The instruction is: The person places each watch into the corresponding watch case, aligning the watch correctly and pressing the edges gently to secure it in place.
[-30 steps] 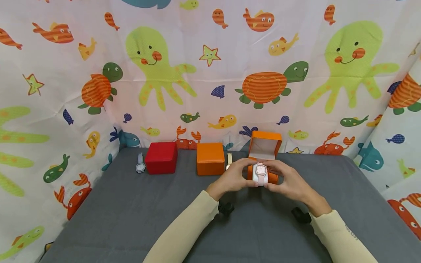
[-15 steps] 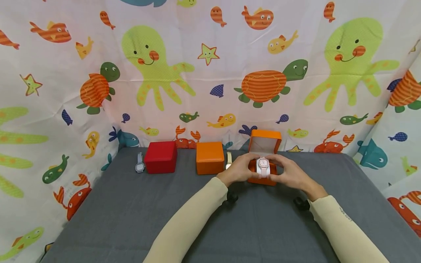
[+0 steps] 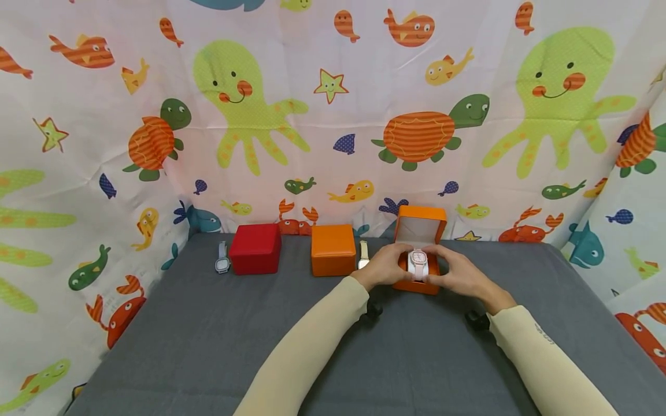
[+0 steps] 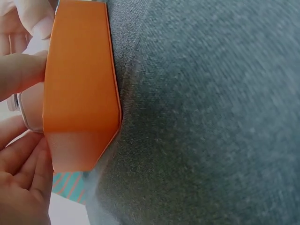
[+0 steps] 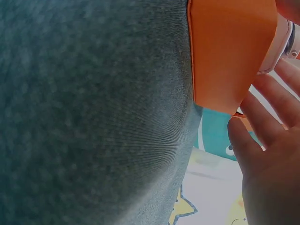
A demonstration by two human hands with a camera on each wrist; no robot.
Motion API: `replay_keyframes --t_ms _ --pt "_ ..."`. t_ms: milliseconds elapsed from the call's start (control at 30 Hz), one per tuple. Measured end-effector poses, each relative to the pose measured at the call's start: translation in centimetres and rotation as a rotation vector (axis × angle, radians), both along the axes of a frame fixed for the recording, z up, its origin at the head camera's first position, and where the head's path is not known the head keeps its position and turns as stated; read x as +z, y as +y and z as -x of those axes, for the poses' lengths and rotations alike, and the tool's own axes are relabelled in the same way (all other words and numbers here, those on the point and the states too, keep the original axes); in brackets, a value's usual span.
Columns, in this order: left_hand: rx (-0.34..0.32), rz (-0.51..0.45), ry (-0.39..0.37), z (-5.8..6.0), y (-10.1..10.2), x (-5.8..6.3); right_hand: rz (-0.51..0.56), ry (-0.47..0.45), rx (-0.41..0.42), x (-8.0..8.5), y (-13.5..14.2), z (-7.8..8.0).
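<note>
A pink-strapped watch point(image 3: 418, 257) wraps around a white cushion, which sits in the lower part of an orange watch box point(image 3: 418, 224) with its lid raised. From the left, my left hand point(image 3: 385, 267) pinches the cushioned watch between thumb and fingers. My right hand point(image 3: 460, 276) grips its other side the same way. Both wrist views show the orange front of the watch box point(image 4: 79, 75) point(image 5: 229, 51) resting on the grey cloth. How deep the cushion lies in the box is partly hidden by the fingers.
Left of my hands stand a closed orange box point(image 3: 333, 251) and a closed red box point(image 3: 255, 249). A gold watch point(image 3: 363, 252) lies beside the orange one, partly behind my left hand. A silver watch point(image 3: 222, 260) lies left of the red box. A patterned curtain point(image 3: 333, 144) hangs behind the grey cloth.
The cushioned watch has moved back and slightly right, from in front of the open box down into it. Both hands have moved with it and still hold it.
</note>
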State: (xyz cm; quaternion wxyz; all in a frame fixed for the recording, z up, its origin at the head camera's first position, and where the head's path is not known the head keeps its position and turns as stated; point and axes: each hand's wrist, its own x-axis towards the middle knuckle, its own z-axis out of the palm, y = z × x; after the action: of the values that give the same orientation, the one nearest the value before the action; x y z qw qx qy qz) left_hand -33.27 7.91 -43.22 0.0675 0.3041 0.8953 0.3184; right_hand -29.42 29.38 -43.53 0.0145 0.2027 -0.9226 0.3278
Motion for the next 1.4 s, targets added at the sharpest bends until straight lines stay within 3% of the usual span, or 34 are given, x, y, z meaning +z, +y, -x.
replay_keyframes --t_ms 333,800,967,1100,1233,1400 --pt "0.004 0.003 -0.015 0.2 0.5 0.2 -0.03 -0.014 -0.019 -0.2 0.0 0.3" --pt "0.115 -0.059 -0.093 -0.1 0.7 0.6 -0.015 -0.047 0.003 0.5 -0.2 0.1" --pt "0.124 -0.077 -0.031 -1.0 0.4 0.3 -0.072 -0.032 -0.001 1.4 -0.1 -0.2" --pt "0.183 -0.093 -0.004 -2.1 -0.1 -0.1 -0.069 -0.015 -0.053 2.9 0.1 -0.5" --pt "0.255 -0.158 -0.073 -2.9 -0.7 -0.5 -0.028 0.039 -0.157 4.6 0.1 -0.5" --pt "0.321 -0.232 -0.164 -3.0 -1.4 -1.3 0.027 0.103 -0.275 6.2 -0.3 0.5"
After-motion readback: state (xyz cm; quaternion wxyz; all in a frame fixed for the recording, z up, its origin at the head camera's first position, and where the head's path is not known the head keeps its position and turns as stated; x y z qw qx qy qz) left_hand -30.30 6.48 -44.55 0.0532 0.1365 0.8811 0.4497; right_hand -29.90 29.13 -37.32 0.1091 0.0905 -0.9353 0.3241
